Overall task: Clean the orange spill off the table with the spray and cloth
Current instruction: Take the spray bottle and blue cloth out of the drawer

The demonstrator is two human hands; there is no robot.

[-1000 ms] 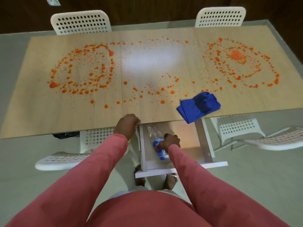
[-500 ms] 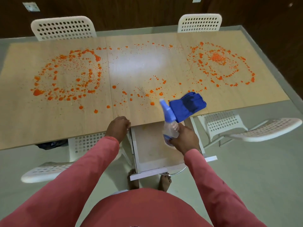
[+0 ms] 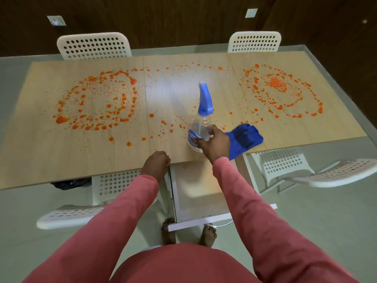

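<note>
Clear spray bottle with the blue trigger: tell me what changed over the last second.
The right hand took the clear spray bottle with the blue trigger from the open white drawer and lifted it above the wooden table. The left hand stays at the table edge; the folded blue cloth and orange spill are unchanged.

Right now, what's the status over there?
Right hand grips spray above table. Left hand on table edge. Cloth unused, spill uncleaned. Drawer open below.
</note>
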